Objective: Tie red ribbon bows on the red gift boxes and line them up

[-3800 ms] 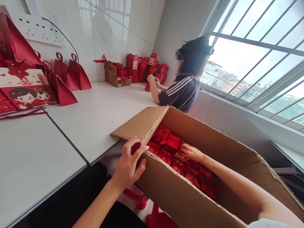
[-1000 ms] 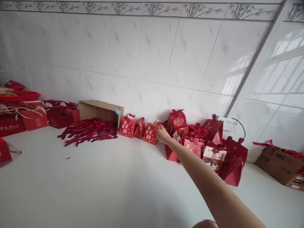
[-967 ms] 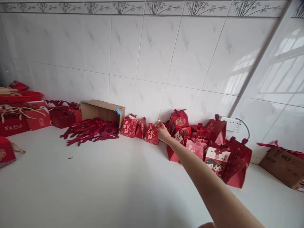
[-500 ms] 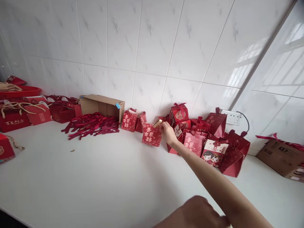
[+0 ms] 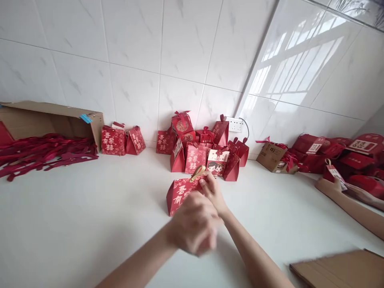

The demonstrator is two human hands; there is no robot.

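Note:
My right hand is closed on the top edge of a red gift box with gold characters. A gold ribbon loop sticks up from the box's top, beside my fingers. The box rests on the white tabletop, leaning a little. In front of it hovers my left hand, curled and blurred by motion. It covers the box's lower right part, and I cannot tell if anything is in it. Just behind stands a cluster of red gift boxes, one with a cartoon couple on it.
Two red boxes stand by the tiled wall. On the left, dark red ribbons spill from a cardboard carton. At right, another person's hand holds a tagged item near piled red boxes. Flat cardboard lies front right.
My right hand has brought the gold-ribboned box nearer to me, in front of the cluster. My left hand has risen toward it. The view has turned right, showing another person's arms.

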